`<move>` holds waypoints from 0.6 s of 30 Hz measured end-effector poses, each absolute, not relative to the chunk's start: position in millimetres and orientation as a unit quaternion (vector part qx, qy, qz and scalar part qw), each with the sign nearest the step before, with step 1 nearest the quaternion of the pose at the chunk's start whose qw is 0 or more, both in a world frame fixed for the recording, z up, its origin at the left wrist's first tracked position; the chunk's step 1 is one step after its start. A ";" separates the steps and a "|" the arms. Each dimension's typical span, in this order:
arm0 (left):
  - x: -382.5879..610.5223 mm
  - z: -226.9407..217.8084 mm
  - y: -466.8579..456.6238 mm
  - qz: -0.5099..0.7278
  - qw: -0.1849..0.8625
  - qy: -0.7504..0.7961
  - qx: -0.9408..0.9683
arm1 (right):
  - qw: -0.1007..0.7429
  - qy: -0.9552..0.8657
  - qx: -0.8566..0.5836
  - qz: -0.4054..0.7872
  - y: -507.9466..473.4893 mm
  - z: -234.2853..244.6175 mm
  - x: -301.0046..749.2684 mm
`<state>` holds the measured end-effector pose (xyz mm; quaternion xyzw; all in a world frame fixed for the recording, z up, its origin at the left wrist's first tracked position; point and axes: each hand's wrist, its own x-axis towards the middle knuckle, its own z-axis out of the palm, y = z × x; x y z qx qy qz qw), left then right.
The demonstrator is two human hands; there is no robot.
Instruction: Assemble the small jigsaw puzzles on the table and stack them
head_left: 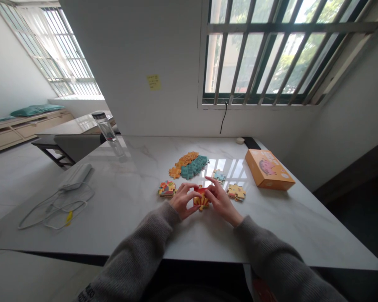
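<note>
The left hand and right hand grip pressed together, pinching a red-and-orange jigsaw piece over the marble surface. Loose pieces lie near it on both sides, a joined strip beyond it, and an orange box off to its right.

A home room — marble-topped table, barred window, cushioned bench.

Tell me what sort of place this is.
Probably a room in a home, though it could be a small studio. A barred window, a low cabinet with a green cushion, and puzzle pieces on a marble table suggest this.
</note>
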<state>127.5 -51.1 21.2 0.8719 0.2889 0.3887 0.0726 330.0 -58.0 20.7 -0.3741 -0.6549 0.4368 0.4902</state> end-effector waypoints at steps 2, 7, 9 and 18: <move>120.9 24.2 -49.7 0.409 0.066 0.311 0.855 | 0.502 -0.669 -0.386 0.389 -58.4 19.8 332.5; 73.5 27.3 -38.2 0.443 0.051 0.403 0.799 | 0.495 -0.712 -0.398 0.299 -62.9 19.7 336.7; 46.9 23.8 -32.6 0.421 0.058 0.437 0.793 | 0.488 -0.728 -0.396 0.275 -65.1 21.5 336.6; 1.1 0.4 -18.6 0.379 0.133 0.440 0.803 | 0.405 -0.787 -0.423 0.195 -63.0 22.3 342.5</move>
